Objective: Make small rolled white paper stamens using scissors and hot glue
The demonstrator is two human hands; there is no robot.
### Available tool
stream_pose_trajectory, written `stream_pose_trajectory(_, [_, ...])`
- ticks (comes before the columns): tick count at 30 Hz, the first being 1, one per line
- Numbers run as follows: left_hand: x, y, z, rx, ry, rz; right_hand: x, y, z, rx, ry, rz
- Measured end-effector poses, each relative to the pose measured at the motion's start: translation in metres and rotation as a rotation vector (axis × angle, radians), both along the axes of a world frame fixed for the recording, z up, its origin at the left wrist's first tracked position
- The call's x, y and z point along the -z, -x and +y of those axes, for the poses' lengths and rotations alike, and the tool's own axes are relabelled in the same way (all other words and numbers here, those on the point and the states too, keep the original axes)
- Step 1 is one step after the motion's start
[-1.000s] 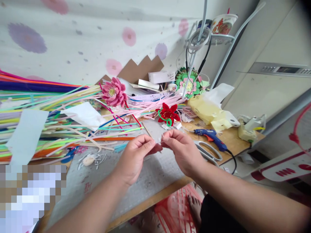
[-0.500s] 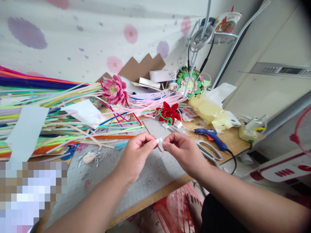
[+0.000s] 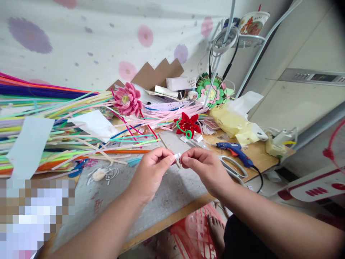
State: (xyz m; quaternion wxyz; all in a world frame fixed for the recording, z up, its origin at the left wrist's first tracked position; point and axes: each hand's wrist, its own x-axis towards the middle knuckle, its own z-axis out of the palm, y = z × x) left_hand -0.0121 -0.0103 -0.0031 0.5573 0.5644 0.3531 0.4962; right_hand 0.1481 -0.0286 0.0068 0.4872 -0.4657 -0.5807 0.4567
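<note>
Left hand pinches a white piece — right hand just beside.

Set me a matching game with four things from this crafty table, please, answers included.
Things:
1. small white piece
2. hot glue gun
3. noodle bowl
4. flower nearest the hands

Places and colours:
A. deep red petals
B. on a round shelf
C. in the grip of the left hand
D. mostly blue

Right pairs: 1-C, 2-D, 3-B, 4-A.
</note>
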Motion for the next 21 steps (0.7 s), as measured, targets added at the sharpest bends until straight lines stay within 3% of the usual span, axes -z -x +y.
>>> stream_pose_trajectory(12, [0.003,0.0016,0.0026,0.021,-0.06,0.093,-0.0081,-0.0031,0.0034,0.025,-0.014,-0.004])
stream_pose_trajectory(21, [-0.0002,0.0025,0.0003,0.085,-0.084,0.2,-0.0081,-0.0018,0.0069,-0.017,0.156,0.242])
